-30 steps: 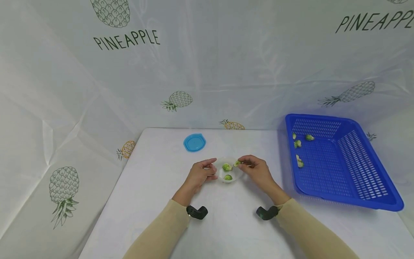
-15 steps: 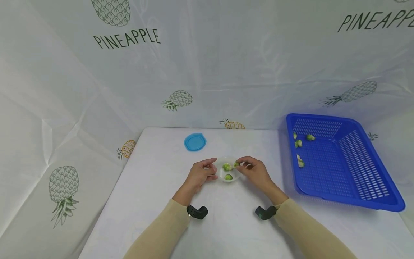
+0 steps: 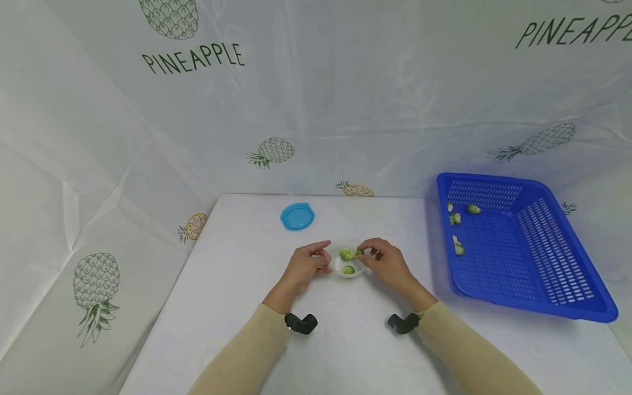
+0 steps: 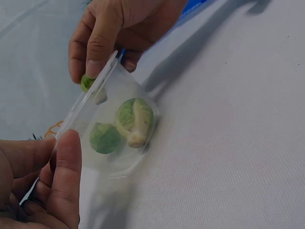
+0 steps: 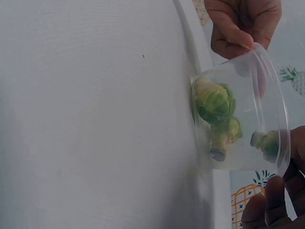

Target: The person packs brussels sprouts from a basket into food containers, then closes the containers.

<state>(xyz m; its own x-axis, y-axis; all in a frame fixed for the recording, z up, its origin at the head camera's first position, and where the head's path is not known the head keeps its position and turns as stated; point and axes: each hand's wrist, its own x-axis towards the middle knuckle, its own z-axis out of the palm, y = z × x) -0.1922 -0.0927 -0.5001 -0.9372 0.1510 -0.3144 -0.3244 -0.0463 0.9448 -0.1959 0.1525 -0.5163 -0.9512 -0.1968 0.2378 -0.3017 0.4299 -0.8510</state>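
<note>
The right hand (image 3: pixel 387 262) pinches a Brussels sprout (image 5: pixel 269 144) between thumb and fingertips, holding it just inside the rim of a clear plastic container (image 3: pixel 338 264), on the right-hand side. Opposite, the left hand (image 3: pixel 305 264) grips the container's rim between thumb and finger, steadying its left side. Inside, below the pinched piece, two more sprouts lie on the bottom, near each other: a farther sprout (image 3: pixel 346 254) toward the middle and a nearer sprout (image 3: pixel 348 270) toward the person. Through the see-through wall, the left wrist view shows one of them with its pale cut stem facing that camera. The container sits on the white surface (image 3: pixel 345 351). A black wrist device (image 3: pixel 302 324) is strapped at the left wrist, and another black device (image 3: pixel 403 323) at the right; beige sleeves (image 3: pixel 247 345) cover both forearms. Beyond the container, a little to the left, a light-blue lid (image 3: pixel 297 216) lies flat near the far edge. Well to the right stands a blue slotted basket (image 3: pixel 513 263), with several sprouts (image 3: pixel 458 247) strung along its left wall and a single sprout (image 3: pixel 473 209) slightly away from them, near the far end. Behind everything hangs a pale sheet (image 3: pixel 345 109) printed with pineapples and the word PINEAPPLE.
</note>
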